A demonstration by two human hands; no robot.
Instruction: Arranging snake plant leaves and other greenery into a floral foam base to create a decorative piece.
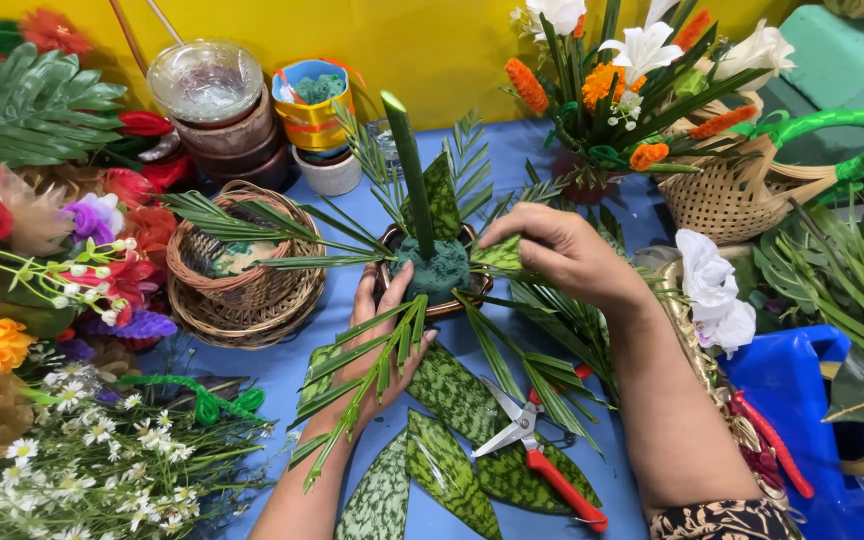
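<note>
Near edge: mottled leaves [452, 440] flat on blue table [512, 150], red-handled shears [537, 455] at 5 o'clock of left hand [377, 335]; left fingers curled against foam block [434, 268] at 12, palm frond [372, 365] draped across; right hand [557, 250] nearer, fingers pinching leaf piece [500, 253] at foam's 3 o'clock; green stalk [412, 170] upright, tilted slightly toward 11; blue-orange tub [310, 100] far at 11.

Blue table [512, 150], mottled leaves [457, 395], red-handled shears [542, 450], wicker basket [242, 290]

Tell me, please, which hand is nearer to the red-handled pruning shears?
Left. The left hand lies just left of the pruning shears; the right hand is farther up, at the foam block.
</note>
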